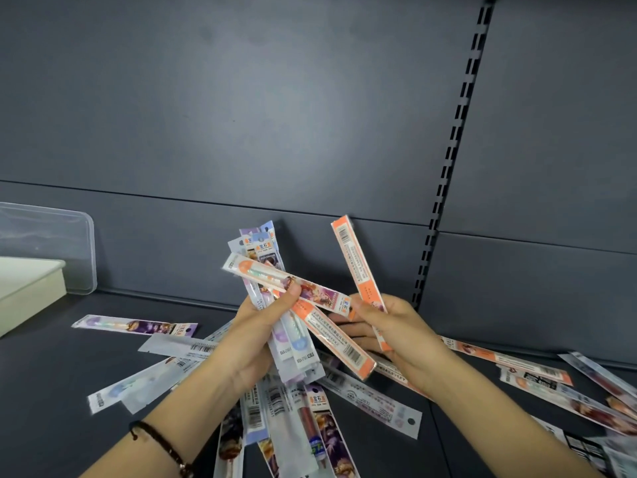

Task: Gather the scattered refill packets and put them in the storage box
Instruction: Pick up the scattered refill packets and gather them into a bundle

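Left hand grips a fanned bundle of packets. Right hand pinches an orange packet, upright beside it.

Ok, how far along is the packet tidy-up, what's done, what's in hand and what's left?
Done: nothing shows as boxed; no packets are visible in the storage box at the left edge. In hand: the left hand grips a fanned bunch of packets, and the right hand holds an orange packet. Left: many loose packets lie across the shelf, then everything needs boxing.
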`<act>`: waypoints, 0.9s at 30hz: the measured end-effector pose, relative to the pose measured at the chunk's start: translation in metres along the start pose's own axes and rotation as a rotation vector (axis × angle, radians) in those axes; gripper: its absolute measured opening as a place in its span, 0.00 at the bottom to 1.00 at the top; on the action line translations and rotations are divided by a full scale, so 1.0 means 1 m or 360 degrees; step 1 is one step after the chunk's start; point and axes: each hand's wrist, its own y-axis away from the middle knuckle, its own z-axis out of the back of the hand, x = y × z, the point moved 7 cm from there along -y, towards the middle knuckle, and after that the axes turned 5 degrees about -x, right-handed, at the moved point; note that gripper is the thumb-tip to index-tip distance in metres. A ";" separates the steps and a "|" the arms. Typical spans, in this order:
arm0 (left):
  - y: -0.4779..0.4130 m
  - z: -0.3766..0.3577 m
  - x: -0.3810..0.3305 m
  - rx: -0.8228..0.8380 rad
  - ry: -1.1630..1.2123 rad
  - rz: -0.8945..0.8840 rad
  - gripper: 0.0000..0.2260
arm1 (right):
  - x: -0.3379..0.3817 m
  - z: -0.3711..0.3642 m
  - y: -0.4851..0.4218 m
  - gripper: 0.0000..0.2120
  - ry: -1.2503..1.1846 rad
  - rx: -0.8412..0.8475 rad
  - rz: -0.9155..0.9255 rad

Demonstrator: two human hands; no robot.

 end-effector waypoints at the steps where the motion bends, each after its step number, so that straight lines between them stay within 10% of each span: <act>1: 0.001 -0.002 0.001 0.0026 -0.0011 0.0028 0.16 | 0.002 0.002 -0.001 0.09 -0.0029 -0.0025 0.0030; 8: 0.001 -0.002 0.001 0.0064 0.0074 0.0086 0.11 | 0.020 0.039 -0.013 0.06 -0.0260 -0.0402 0.0237; 27: 0.004 -0.014 0.025 0.0250 0.0335 0.0506 0.17 | 0.031 0.052 -0.024 0.09 -0.0284 -0.0146 0.0251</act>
